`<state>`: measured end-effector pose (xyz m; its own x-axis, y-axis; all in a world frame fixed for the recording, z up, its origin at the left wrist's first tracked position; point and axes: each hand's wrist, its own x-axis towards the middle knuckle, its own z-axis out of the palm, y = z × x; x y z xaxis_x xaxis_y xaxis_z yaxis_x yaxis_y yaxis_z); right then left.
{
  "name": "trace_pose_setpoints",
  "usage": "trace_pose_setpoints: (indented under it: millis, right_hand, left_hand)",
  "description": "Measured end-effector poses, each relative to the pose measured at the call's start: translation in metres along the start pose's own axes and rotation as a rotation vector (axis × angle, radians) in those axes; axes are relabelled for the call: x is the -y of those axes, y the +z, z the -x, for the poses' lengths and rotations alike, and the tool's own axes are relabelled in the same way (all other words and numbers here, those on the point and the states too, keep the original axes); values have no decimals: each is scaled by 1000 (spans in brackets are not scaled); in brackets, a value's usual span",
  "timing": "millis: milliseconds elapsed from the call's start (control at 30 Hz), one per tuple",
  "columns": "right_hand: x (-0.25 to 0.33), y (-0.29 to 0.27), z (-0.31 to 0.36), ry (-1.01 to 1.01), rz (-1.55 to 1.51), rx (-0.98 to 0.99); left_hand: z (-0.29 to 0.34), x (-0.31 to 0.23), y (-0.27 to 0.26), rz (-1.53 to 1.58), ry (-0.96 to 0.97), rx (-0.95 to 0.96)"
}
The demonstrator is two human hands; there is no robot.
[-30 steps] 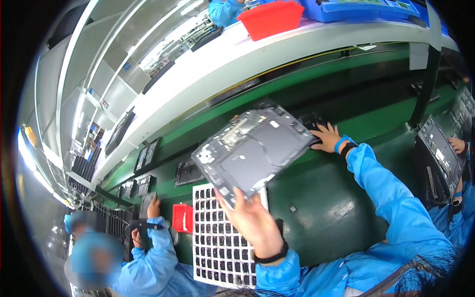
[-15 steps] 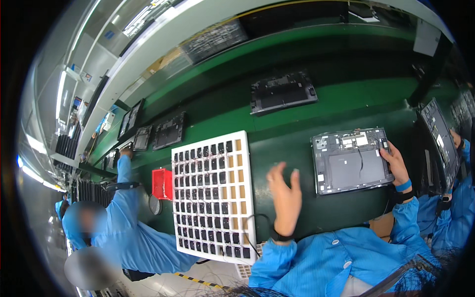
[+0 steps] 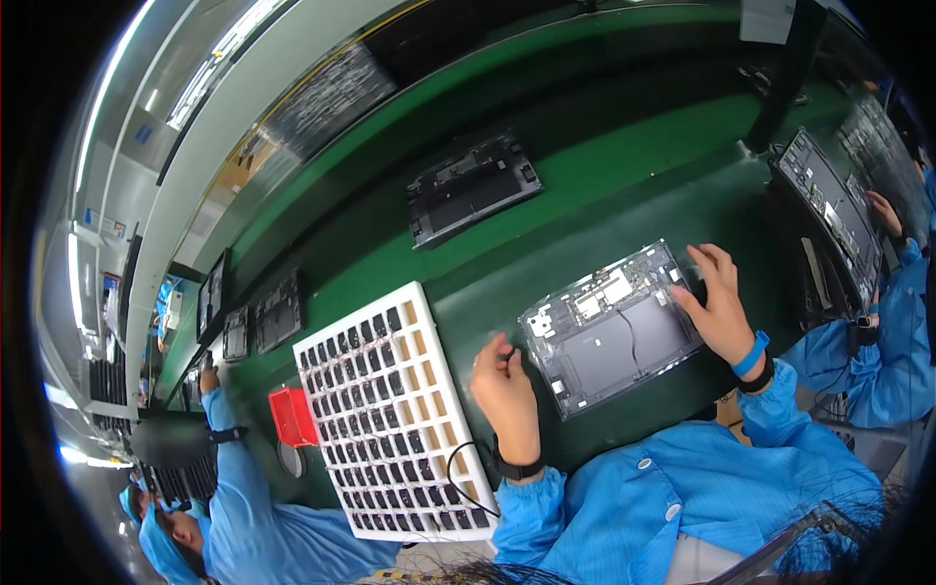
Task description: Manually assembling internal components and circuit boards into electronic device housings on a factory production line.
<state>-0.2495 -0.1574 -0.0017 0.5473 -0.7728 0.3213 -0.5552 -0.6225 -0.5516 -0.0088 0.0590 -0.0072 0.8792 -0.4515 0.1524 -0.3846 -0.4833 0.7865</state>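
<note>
An opened laptop chassis (image 3: 634,341), dark grey with a bared circuit board along its far side and a thin black cable across its middle, lies on the green bench in front of me. Beyond its right edge is my right hand (image 3: 720,312), fingers spread and the thumb at the chassis edge. My left hand (image 3: 507,405) hovers just off the chassis's left side, fingers loosely curled and apart from the thumb, nothing visible in them. To its left is a white foam tray (image 3: 409,310), with small black wired parts in many cells and several cells bare along its right side.
A red bin (image 3: 292,416) and a round dark dish (image 3: 292,459) sit left of the tray. Another opened chassis (image 3: 475,190) rests farther back, with more (image 3: 280,310) at the far left. Co-workers in blue sit at both sides; the right one handles a tilted chassis (image 3: 834,219).
The view has turned, and the chassis now sits tilted and farther left. My right hand has loosened from its edge and spread its fingers. My left hand has come beside the chassis, fingers more curled.
</note>
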Motion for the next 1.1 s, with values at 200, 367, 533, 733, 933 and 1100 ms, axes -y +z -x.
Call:
trace_pose_setpoints:
  millis: [200,367,533,733,933,1100]
  right_hand:
    - [56,-35,8,329,-1131,740]
    - [71,-15,9,235,-1166,731]
    - [81,-25,-4,243,-1148,742]
    - [89,-36,-10,467,-1178,650]
    - [80,-38,-15,411,-1187,508]
    - [89,-37,-17,373,-1262,619]
  left_hand:
    - [30,-93,-20,364,294,124]
    - [44,-95,-7,561,413,403]
    - [44,-85,-11,569,373,435]
    - [43,-84,-13,555,461,379]
    - [44,-72,-10,575,402,327]
    - [38,-85,4,634,357,421]
